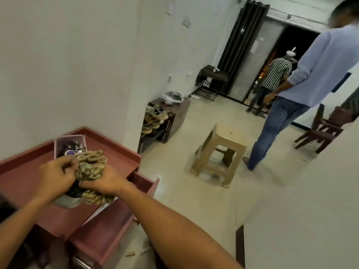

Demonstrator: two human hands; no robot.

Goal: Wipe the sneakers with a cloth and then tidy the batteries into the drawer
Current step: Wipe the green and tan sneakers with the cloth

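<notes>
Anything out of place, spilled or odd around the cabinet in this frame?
Yes. A small gold cylinder, possibly a battery, lies loose on the floor below the open drawer, with a thin pale item beside it. Both look dropped rather than stored. The sneaker gripped by the left hand and right hand looks intact.

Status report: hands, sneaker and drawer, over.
Left hand and right hand both gripping the sneaker over the cabinet top. Drawer open beside it. Plastic box close behind the sneaker.
</notes>
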